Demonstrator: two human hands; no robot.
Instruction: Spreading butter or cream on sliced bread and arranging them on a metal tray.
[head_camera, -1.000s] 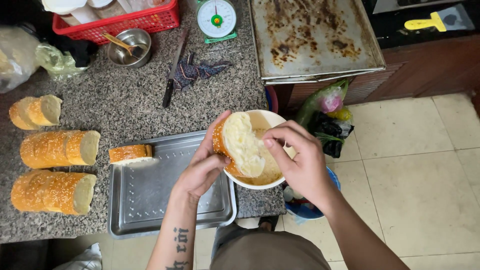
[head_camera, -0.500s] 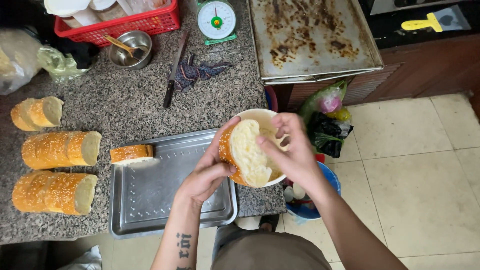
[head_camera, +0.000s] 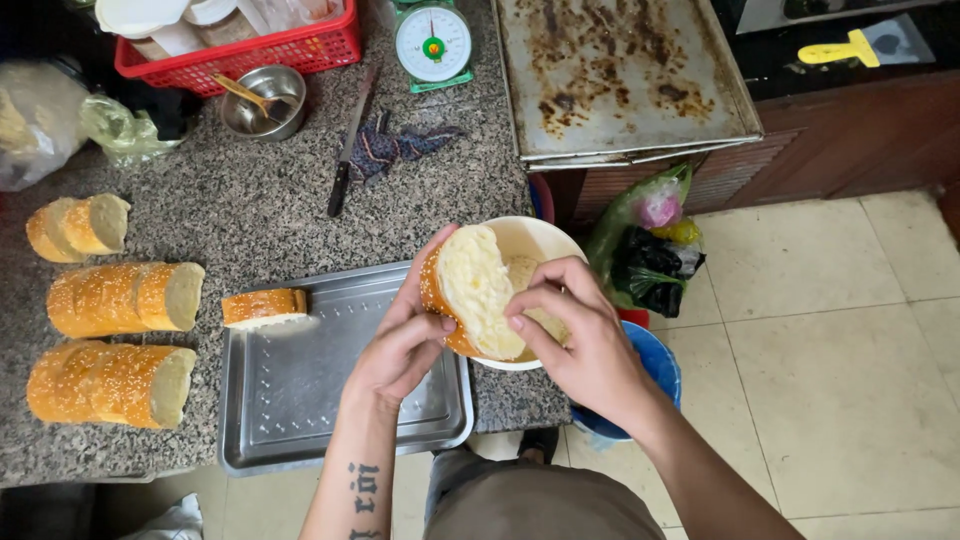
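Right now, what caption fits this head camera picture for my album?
Left hand and right hand hold a bread slice over a white bowl.

counter (head_camera: 260, 215): speckled granite, polished | tray (head_camera: 330, 400): brushed metal, dimpled | bread (head_camera: 470, 290): seeded crust, soft crumb | basket (head_camera: 290, 50): red plastic | floor (head_camera: 850, 380): glossy tile
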